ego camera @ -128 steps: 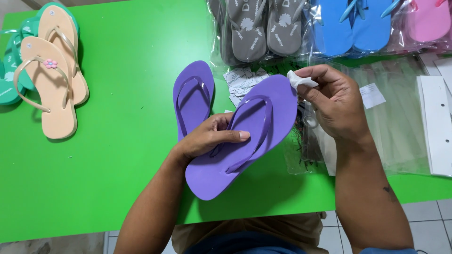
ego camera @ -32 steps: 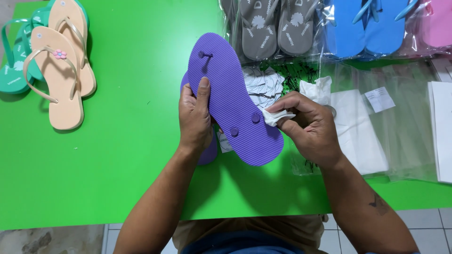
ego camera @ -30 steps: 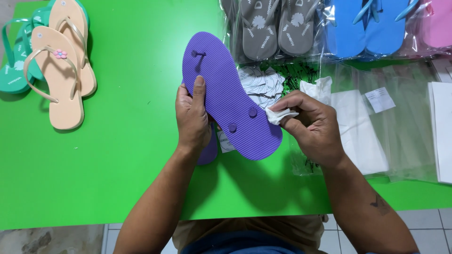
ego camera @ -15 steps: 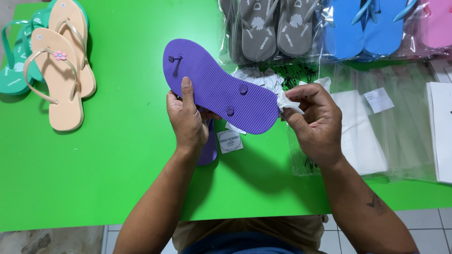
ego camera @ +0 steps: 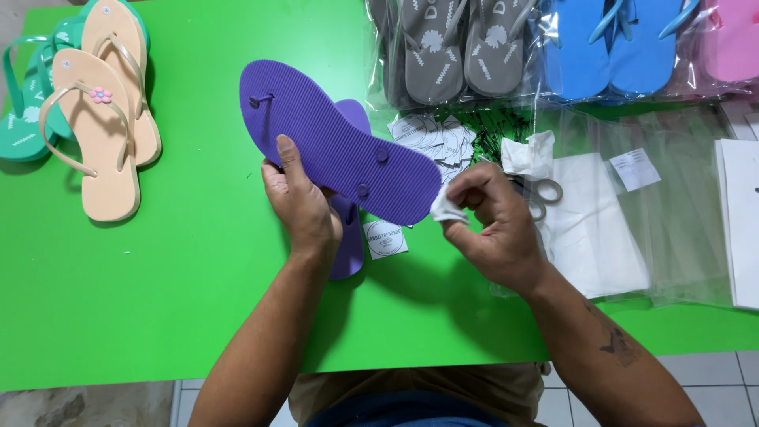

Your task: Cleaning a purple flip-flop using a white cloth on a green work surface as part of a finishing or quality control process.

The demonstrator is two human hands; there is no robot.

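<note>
Left hand [ego camera: 299, 207] clamped on purple flip-flop [ego camera: 336, 142], sole up, raised over green table [ego camera: 190, 285]. Right hand [ego camera: 494, 221] pinching white cloth scrap [ego camera: 445, 209] at heel end. Second purple flip-flop [ego camera: 348, 237] beneath. Round tags [ego camera: 431, 136], scissors [ego camera: 541, 194] beyond right. Peach pair [ego camera: 107, 119] well left; bare green between.

Hidden and cropped bits, head view

Your left hand [ego camera: 300, 207] and the upturned purple flip-flop [ego camera: 336, 141] cover most of the second purple flip-flop [ego camera: 348, 237]. Top edge crops the grey pair [ego camera: 458, 47], blue pair [ego camera: 609, 43] and pink pair [ego camera: 731, 39]. Scissors [ego camera: 541, 198] sit half behind your right hand [ego camera: 494, 229]. Round label [ego camera: 385, 239] print too small to read. Green pair [ego camera: 32, 119] mostly under the beige pair [ego camera: 103, 126].
</note>
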